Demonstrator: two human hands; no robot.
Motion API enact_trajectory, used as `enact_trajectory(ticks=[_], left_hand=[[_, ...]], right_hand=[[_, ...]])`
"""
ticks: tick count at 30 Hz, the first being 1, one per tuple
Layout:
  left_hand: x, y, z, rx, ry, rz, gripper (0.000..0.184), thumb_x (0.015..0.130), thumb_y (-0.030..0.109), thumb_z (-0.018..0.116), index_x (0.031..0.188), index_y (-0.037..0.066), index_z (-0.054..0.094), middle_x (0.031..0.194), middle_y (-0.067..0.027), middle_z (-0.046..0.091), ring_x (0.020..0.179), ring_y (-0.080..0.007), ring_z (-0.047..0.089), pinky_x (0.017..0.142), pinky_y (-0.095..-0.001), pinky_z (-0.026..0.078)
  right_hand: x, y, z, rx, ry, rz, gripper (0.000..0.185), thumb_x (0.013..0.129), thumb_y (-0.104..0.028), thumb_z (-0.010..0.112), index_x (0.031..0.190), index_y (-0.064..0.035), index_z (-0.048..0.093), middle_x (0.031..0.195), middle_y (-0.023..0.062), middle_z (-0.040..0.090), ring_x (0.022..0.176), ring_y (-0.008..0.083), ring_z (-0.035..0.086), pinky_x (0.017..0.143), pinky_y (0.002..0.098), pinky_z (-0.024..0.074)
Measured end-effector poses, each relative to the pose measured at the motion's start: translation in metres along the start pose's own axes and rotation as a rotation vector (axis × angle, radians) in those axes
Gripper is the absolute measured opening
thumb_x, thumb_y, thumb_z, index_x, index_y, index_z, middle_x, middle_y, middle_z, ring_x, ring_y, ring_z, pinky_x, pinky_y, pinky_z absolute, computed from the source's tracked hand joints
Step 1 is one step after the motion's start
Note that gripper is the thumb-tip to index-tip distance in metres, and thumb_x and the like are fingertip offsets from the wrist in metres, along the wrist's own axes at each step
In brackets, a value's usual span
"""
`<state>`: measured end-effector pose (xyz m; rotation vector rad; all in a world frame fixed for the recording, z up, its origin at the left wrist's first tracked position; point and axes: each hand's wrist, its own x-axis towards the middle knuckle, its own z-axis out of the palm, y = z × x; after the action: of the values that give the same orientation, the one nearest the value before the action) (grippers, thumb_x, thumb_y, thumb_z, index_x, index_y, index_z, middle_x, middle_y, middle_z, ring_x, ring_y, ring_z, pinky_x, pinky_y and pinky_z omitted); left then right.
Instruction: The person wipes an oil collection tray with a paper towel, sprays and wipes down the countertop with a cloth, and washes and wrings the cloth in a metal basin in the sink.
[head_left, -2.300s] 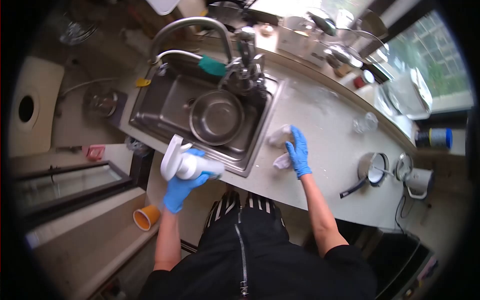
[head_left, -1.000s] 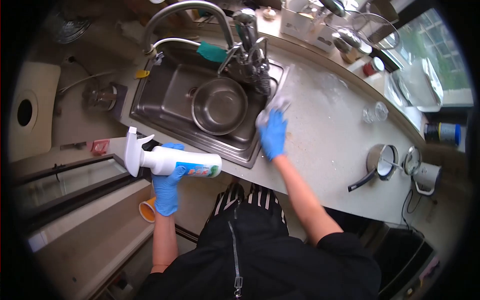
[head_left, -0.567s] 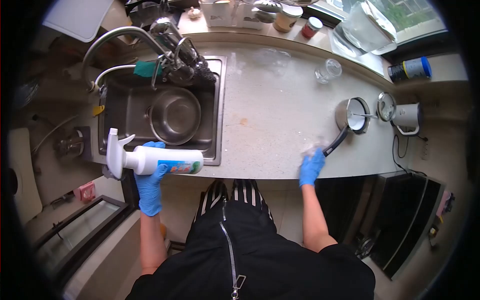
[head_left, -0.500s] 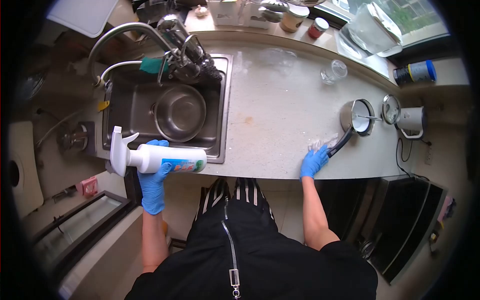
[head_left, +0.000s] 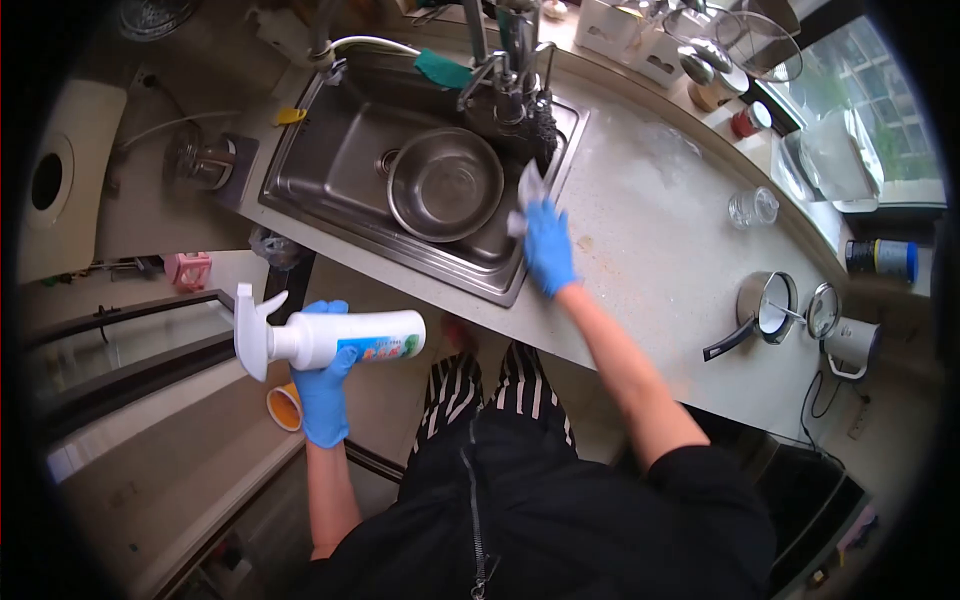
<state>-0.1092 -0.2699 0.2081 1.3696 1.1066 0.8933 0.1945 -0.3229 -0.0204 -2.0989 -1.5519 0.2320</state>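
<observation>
My left hand (head_left: 324, 390), in a blue glove, is wrapped round a white spray bottle (head_left: 345, 338) that lies sideways in front of the counter's edge, its nozzle to the left. My right hand (head_left: 548, 250), also gloved, presses a pale cloth (head_left: 531, 192) on the right rim of the sink (head_left: 340, 200). Some of the cloth sticks out past the fingertips, over the basin's edge. Inside the basin rests a round metal pan (head_left: 446, 185), left of my right hand.
A saucepan (head_left: 752, 298) with a black handle stands on the counter (head_left: 640, 250) at the right, near a kettle (head_left: 852, 345) and a glass jar (head_left: 752, 208). The tap (head_left: 512, 90) rises behind the sink. An orange cup (head_left: 285, 407) is low at the left.
From beside the saucepan's handle, my right hand has moved left with the cloth to the sink's right rim. The view has turned. My left hand keeps its hold on the bottle.
</observation>
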Motion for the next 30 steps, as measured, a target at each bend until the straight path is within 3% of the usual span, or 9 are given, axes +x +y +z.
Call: enact_trajectory(ticks=[4, 6, 10, 12, 19, 22, 27, 29, 30], left_hand=[[-0.022, -0.024, -0.049, -0.084, 0.108, -0.015, 0.07, 0.061, 0.02, 0.077, 0.116, -0.001, 0.04, 0.108, -0.0139, 0.051, 0.103, -0.0219, 0.05, 0.091, -0.0339, 0.04], [-0.03, -0.035, -0.071, -0.094, 0.135, -0.003, 0.071, 0.06, 0.022, 0.078, 0.116, 0.0, 0.04, 0.107, -0.0129, 0.052, 0.102, -0.0221, 0.05, 0.091, -0.035, 0.04], [-0.053, -0.037, -0.109, -0.084, 0.176, -0.009, 0.071, 0.06, 0.024, 0.079, 0.116, 0.0, 0.041, 0.107, -0.0119, 0.052, 0.102, -0.0221, 0.05, 0.09, -0.0353, 0.041], [-0.057, -0.038, -0.131, -0.016, 0.178, 0.067, 0.072, 0.06, 0.026, 0.079, 0.115, 0.001, 0.041, 0.106, -0.0117, 0.052, 0.102, -0.0219, 0.05, 0.089, -0.0348, 0.042], [-0.088, -0.043, -0.18, -0.01, 0.37, 0.036, 0.066, 0.06, 0.022, 0.078, 0.112, 0.0, 0.043, 0.103, -0.0116, 0.052, 0.096, -0.0206, 0.052, 0.085, -0.033, 0.044], [-0.096, -0.044, -0.186, 0.036, 0.516, 0.046, 0.068, 0.058, 0.025, 0.079, 0.11, 0.0, 0.044, 0.1, -0.0118, 0.053, 0.093, -0.0208, 0.054, 0.081, -0.0339, 0.045], [-0.121, -0.066, -0.204, -0.22, 0.67, 0.054, 0.057, 0.063, 0.009, 0.077, 0.11, 0.003, 0.045, 0.104, -0.0084, 0.052, 0.095, -0.0171, 0.052, 0.084, -0.0316, 0.045], [-0.133, -0.057, -0.213, -0.286, 0.758, 0.035, 0.054, 0.063, 0.007, 0.076, 0.109, 0.004, 0.046, 0.103, -0.0084, 0.053, 0.093, -0.0172, 0.053, 0.082, -0.0315, 0.046], [-0.141, -0.05, -0.216, -0.214, 0.82, 0.02, 0.053, 0.063, 0.007, 0.076, 0.108, 0.003, 0.047, 0.101, -0.0086, 0.055, 0.092, -0.0178, 0.054, 0.08, -0.0319, 0.047]], right_hand=[[-0.093, -0.068, 0.022, 0.109, -0.219, 0.1, 0.056, 0.082, -0.017, 0.045, 0.135, -0.013, 0.027, 0.139, 0.0107, 0.026, 0.129, 0.028, 0.023, 0.101, 0.0547, 0.0164], [-0.084, -0.047, 0.016, -0.174, -0.347, -0.109, 0.051, 0.084, -0.02, 0.042, 0.133, -0.0159, 0.03, 0.138, 0.0085, 0.029, 0.13, 0.0239, 0.023, 0.101, 0.0559, 0.0148], [0.033, 0.024, 0.005, -0.306, -0.027, 0.01, 0.044, 0.087, -0.019, 0.033, 0.13, -0.0106, 0.035, 0.136, 0.0101, 0.033, 0.128, 0.027, 0.025, 0.103, 0.0546, 0.0116], [0.06, 0.037, 0.012, -0.309, -0.051, 0.043, 0.046, 0.088, -0.019, 0.032, 0.132, -0.0075, 0.03, 0.138, 0.0108, 0.029, 0.128, 0.0314, 0.023, 0.101, 0.055, 0.0153], [-0.094, -0.098, 0.039, -0.109, -0.144, 0.082, 0.052, 0.084, -0.018, 0.041, 0.134, -0.008, 0.028, 0.14, 0.0116, 0.024, 0.131, 0.0299, 0.017, 0.102, 0.053, 0.0108], [-0.068, -0.147, 0.062, -0.113, -0.066, 0.166, 0.058, 0.08, -0.014, 0.044, 0.134, -0.0077, 0.027, 0.139, 0.0113, 0.025, 0.13, 0.0298, 0.019, 0.102, 0.0528, 0.0114], [0.029, -0.218, 0.152, -0.151, 0.034, -0.198, 0.06, 0.071, -0.008, 0.048, 0.128, -0.0009, 0.032, 0.124, 0.0176, 0.041, 0.115, 0.0338, 0.038, 0.098, 0.0449, 0.0264], [0.077, -0.262, 0.163, 0.445, -0.178, -0.054, 0.053, 0.074, -0.003, 0.044, 0.126, 0.001, 0.035, 0.12, 0.0208, 0.042, 0.11, 0.034, 0.041, 0.095, 0.0425, 0.0287], [0.096, -0.252, 0.226, 0.17, 0.055, -0.211, 0.048, 0.076, -0.003, 0.044, 0.123, 0.0013, 0.037, 0.118, 0.0203, 0.045, 0.109, 0.0336, 0.042, 0.092, 0.0411, 0.0317]])
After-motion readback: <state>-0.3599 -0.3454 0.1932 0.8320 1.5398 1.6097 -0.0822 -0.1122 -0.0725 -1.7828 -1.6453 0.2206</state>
